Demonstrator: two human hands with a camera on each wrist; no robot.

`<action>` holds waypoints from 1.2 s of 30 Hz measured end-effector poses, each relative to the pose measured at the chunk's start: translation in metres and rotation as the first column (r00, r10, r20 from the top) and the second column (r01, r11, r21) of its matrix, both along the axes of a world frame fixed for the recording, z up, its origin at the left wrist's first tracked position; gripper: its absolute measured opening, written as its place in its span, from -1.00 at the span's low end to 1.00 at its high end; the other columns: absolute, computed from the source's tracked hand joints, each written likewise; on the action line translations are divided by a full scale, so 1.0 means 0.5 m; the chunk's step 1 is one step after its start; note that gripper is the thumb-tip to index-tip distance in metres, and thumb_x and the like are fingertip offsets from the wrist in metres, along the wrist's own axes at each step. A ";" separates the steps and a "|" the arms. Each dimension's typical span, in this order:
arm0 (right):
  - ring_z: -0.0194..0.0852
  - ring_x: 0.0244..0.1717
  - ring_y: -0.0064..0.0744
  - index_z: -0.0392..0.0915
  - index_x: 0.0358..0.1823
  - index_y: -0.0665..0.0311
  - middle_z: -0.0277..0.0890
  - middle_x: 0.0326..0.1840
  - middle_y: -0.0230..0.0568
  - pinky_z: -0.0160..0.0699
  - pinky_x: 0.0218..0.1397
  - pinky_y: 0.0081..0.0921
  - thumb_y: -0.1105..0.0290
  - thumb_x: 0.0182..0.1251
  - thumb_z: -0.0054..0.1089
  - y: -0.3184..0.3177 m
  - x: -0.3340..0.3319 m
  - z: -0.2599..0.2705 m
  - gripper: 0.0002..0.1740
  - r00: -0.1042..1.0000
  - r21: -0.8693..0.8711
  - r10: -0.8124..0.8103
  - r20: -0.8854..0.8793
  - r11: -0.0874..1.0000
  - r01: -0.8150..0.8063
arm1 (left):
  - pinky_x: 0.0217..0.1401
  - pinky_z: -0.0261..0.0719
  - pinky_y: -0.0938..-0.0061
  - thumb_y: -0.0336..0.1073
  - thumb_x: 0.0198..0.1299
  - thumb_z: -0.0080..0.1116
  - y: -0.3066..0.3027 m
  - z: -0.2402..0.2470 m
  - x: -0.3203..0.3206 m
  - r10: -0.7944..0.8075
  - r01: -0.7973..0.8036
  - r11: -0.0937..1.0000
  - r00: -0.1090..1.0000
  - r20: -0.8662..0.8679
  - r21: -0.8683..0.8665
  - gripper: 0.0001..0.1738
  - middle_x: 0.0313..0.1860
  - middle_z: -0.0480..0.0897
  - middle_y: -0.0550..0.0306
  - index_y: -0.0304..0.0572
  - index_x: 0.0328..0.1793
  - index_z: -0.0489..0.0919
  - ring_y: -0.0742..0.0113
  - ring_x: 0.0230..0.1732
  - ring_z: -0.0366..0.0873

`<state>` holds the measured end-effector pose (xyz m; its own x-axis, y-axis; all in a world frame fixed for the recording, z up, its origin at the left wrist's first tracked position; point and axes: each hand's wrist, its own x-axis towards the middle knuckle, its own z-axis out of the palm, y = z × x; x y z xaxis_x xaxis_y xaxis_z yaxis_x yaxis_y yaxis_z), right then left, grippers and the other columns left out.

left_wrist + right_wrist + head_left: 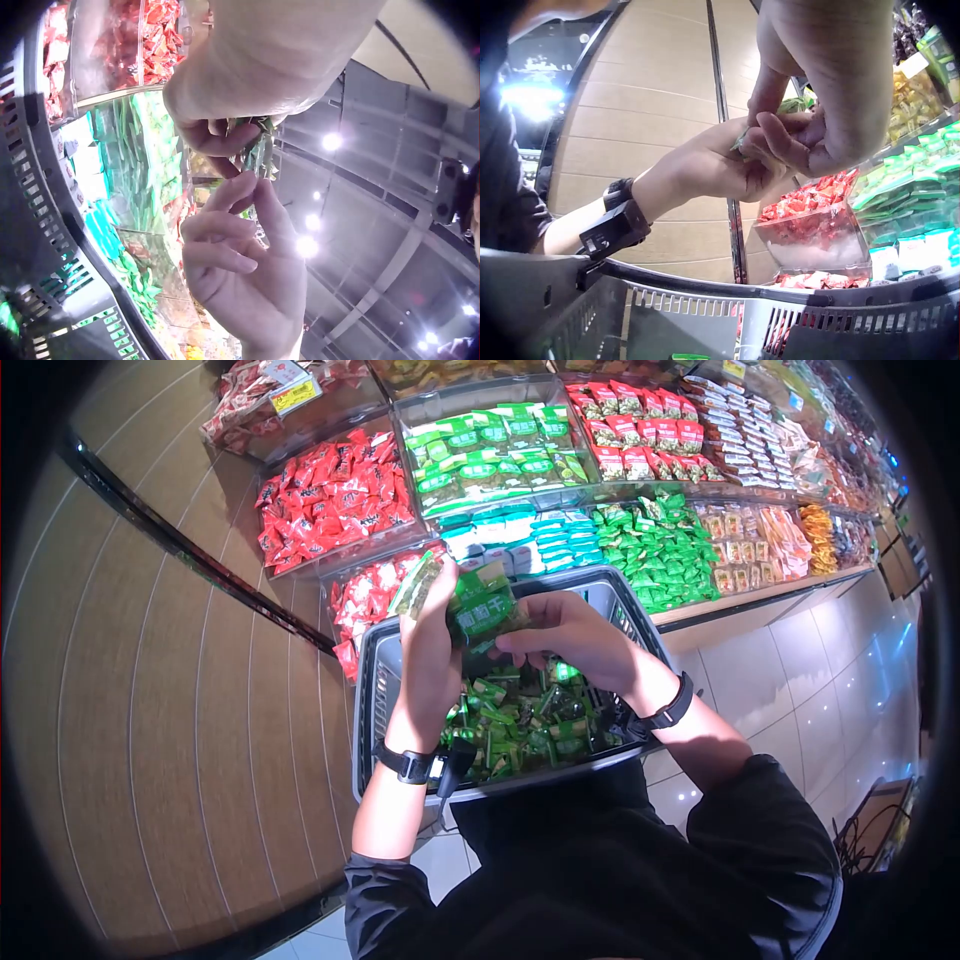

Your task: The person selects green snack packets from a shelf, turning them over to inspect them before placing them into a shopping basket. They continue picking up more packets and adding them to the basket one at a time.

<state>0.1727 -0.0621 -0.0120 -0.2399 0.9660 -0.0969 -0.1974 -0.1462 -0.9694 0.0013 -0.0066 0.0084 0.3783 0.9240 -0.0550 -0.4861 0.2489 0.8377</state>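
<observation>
My left hand (428, 655) holds green raisin packets above a dark grey shopping basket (368, 710). One raisin packet (485, 610) faces up with white lettering; another packet (415, 588) stands out on the far side of the left thumb. With curled fingers and thumb, my right hand (585, 645) pinches the near right edge of the lettered packet. In the left wrist view the right thumb and forefinger (271, 214) meet close under the left fingers. The packets are mostly hidden behind the hands in both wrist views. Many small green packets (540, 725) lie in the basket.
Sloped display bins stand beyond the basket: red packets (340, 495) at left, green raisin packets (490, 450) in the middle, blue packets (535, 540) and small green packets (655, 550) nearer. A wood-look panel (200, 710) runs along the left; floor tiles (790, 670) show at right.
</observation>
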 end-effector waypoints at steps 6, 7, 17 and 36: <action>0.44 -0.46 -0.71 0.58 -0.38 0.22 0.60 -0.45 -0.40 0.34 -0.36 -0.72 0.35 0.33 0.38 -0.002 -0.003 0.005 -0.82 1.000 0.007 -0.001 -0.006 1.000 0.001 | -0.49 0.62 0.49 -0.10 0.54 0.00 -0.001 0.001 0.003 0.041 -0.041 0.999 0.998 -0.047 0.001 -0.70 -0.27 0.68 0.08 -0.21 -0.05 0.53 0.38 -0.39 0.69; 0.44 -0.46 -0.71 0.58 -0.38 0.22 0.60 -0.44 -0.40 0.35 -0.35 -0.72 0.35 0.33 0.38 -0.001 -0.002 0.004 -0.82 1.000 0.006 0.003 -0.005 1.000 -0.003 | -0.49 0.62 0.50 -0.11 0.54 0.00 0.000 -0.001 0.004 0.047 -0.047 0.999 0.998 -0.051 0.004 -0.70 -0.27 0.68 0.08 -0.21 -0.05 0.53 0.38 -0.40 0.69; 0.44 -0.46 -0.71 0.54 -0.41 0.18 0.60 -0.45 -0.42 0.34 -0.36 -0.71 0.37 0.31 0.40 0.001 -0.004 0.008 -0.81 1.000 0.011 0.009 0.005 1.000 -0.009 | -0.38 0.67 0.48 -0.14 0.53 0.03 0.005 -0.009 0.001 0.030 -0.030 0.999 0.999 0.017 0.009 -0.71 -0.23 0.70 0.08 -0.24 -0.02 0.54 0.39 -0.34 0.71; 0.52 -0.39 -0.65 0.48 -0.36 0.23 0.60 -0.36 -0.39 0.40 -0.35 -0.64 0.53 0.24 0.38 -0.008 0.006 0.018 -0.81 0.944 0.273 -0.315 0.102 0.921 0.278 | -0.32 0.51 0.56 -0.01 0.50 0.04 0.001 -0.004 -0.003 0.118 -0.109 0.988 0.991 -0.070 0.112 -0.67 -0.21 0.68 0.29 -0.09 0.02 0.61 0.53 -0.21 0.65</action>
<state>0.1758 -0.0660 -0.0033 0.0595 0.9874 0.1463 -0.0526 0.1495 -0.9874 -0.0001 -0.0060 0.0062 0.2691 0.9629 0.0222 -0.4394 0.1023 0.8924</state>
